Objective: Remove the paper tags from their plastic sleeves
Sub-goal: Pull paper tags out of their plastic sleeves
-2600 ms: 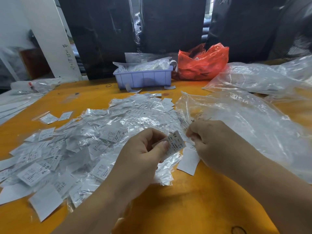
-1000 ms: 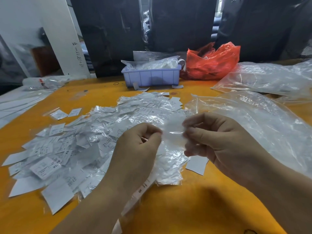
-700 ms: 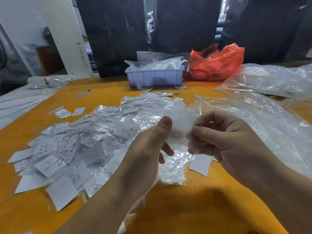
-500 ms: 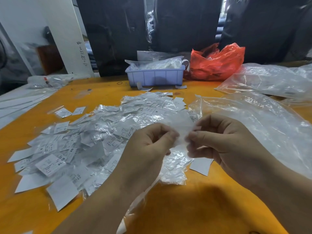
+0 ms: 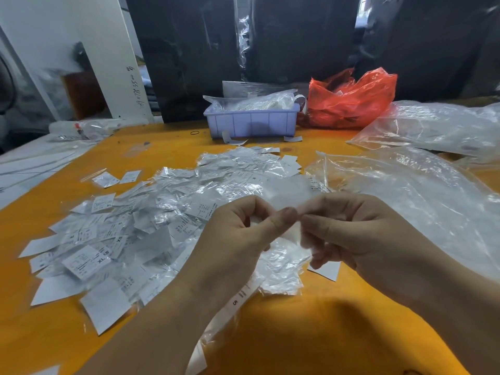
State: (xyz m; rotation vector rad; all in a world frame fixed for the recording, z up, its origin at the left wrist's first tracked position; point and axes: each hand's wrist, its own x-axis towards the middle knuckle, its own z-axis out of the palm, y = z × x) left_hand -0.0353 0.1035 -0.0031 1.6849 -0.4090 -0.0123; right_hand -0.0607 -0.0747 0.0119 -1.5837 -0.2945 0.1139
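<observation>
A wide heap of white paper tags in clear plastic sleeves (image 5: 151,228) covers the orange table (image 5: 311,334). Above its near right edge, my left hand (image 5: 238,239) and my right hand (image 5: 362,236) meet fingertip to fingertip. Between them they pinch one small, blurred, translucent plastic sleeve (image 5: 288,194) that rises above the fingers and also hangs below them. Whether a tag is inside it cannot be told. A strip of tags marked "S" (image 5: 238,299) lies under my left wrist. A bare white tag (image 5: 326,270) lies under my right hand.
A large clear plastic bag (image 5: 411,201) lies right of my hands, another (image 5: 438,128) behind it. At the back stand a lilac plastic bin (image 5: 251,121) stuffed with plastic and a red plastic bag (image 5: 351,101). White sheets (image 5: 32,163) lie at the left edge.
2.6 s ago my left hand held a printed tag; now both hands pinch a clear sleeve. In the last second my left fingers opened, then closed on it again.
</observation>
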